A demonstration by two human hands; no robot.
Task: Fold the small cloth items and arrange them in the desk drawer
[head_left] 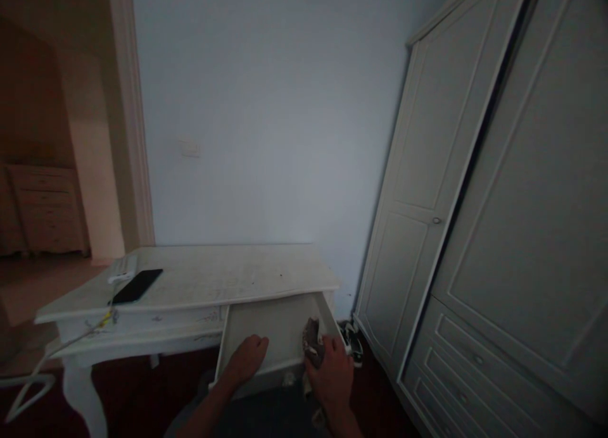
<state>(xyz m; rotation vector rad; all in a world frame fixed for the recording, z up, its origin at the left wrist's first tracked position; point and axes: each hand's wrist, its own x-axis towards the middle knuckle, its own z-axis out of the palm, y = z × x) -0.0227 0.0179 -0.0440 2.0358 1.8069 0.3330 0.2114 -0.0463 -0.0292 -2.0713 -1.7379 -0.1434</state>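
The person's right hand (331, 371) holds a brown patterned cloth (312, 341) over the right side of the pulled-out drawer (278, 324), its thumb and fingers closed around the near end of the bunch. The left hand (249, 357) is at the drawer's left side, fingers curled into a loose fist; whether it touches the wood cannot be told. Between the hands the drawer floor shows, and it runs on to the far edge under the tabletop (228, 270). The drawer's side walls bound this room left and right, its front board on the near side. Beyond the right wall, dark-and-white shoes (352, 344) sit close to the wardrobe (418, 191).

The right palm hides part of the cloth, and the forearms cover parts of the drawer front. The cloth's lower folds and small pale shapes below the front board are too dim to name.

The desk is white with worn, streaky paint and a curved leg (83, 397); a flat black phone (139, 286) lies at its left end beside a white cable (45, 357). The wardrobe doors have raised panel moulding.
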